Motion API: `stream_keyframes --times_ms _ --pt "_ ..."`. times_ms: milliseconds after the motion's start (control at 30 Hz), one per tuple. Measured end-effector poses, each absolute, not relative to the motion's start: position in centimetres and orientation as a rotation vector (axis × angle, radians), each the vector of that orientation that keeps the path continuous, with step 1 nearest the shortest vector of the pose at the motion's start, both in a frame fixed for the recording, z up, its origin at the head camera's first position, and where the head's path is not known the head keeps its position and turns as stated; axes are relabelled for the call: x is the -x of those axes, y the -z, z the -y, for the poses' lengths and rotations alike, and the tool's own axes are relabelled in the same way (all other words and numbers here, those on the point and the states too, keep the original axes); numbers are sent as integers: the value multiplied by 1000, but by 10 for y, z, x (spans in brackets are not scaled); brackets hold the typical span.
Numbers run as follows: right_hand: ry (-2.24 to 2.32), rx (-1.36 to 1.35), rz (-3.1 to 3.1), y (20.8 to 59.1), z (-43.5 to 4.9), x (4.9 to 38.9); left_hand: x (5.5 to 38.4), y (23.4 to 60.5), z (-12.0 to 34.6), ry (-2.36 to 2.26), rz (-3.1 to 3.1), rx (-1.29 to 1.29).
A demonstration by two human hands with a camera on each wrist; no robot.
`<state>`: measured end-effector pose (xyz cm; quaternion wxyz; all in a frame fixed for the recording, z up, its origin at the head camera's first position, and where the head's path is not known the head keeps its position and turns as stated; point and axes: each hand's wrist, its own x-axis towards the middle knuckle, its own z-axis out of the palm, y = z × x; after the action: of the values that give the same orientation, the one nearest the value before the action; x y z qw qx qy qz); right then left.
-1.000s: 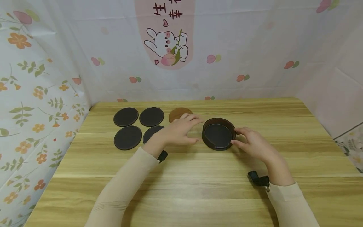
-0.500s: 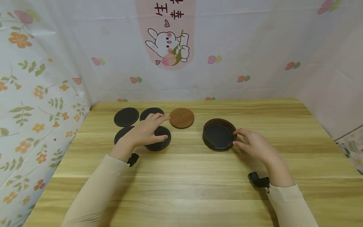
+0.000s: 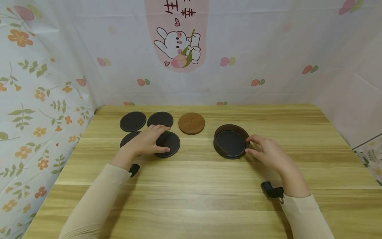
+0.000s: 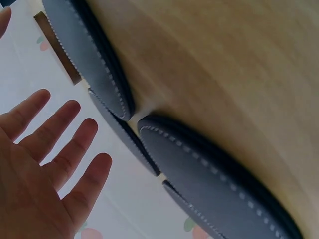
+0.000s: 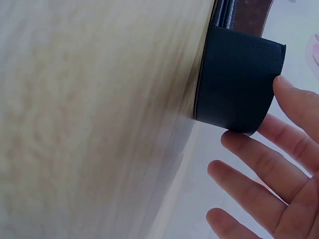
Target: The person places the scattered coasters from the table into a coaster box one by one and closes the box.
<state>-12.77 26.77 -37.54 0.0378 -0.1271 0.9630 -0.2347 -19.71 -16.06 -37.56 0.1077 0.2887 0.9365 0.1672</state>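
Observation:
My left hand point(image 3: 145, 142) reaches over the two near coasters, thumb and fingers spread above the right one, a round black coaster point(image 3: 173, 142). In the left wrist view the fingers extend apart with nothing between them, beside the stitched edges of the coasters point(image 4: 209, 167). The near-left coaster point(image 3: 125, 138) is partly hidden by this hand; two more black coasters point(image 3: 132, 121) lie behind. My right hand point(image 3: 266, 151) holds the right wall of a round black coaster holder point(image 3: 221, 150) with thumb and index finger at its rim. The other fingers stretch out beside it in the right wrist view.
A brown wooden disc point(image 3: 191, 123) lies on the wooden table point(image 3: 191, 196) between the coasters and the holder. Patterned white cloth point(image 3: 253, 49) hangs behind the table and along the left side.
My left hand has moved left from beside the holder to the near coasters, uncovering the brown disc. The right hand and holder have stayed in place.

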Motion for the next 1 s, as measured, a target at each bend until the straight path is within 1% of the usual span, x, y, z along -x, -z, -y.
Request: stream_keyframes --times_ms 200,667,1000 --pt "713 380 -2955 376 -267 127 199 380 157 -451 -2736 -787" --pt "750 335 -2904 374 -265 127 201 383 150 -281 -2692 -748" --pt "758 332 -2894 375 -266 128 200 382 150 -288 -2663 -722"
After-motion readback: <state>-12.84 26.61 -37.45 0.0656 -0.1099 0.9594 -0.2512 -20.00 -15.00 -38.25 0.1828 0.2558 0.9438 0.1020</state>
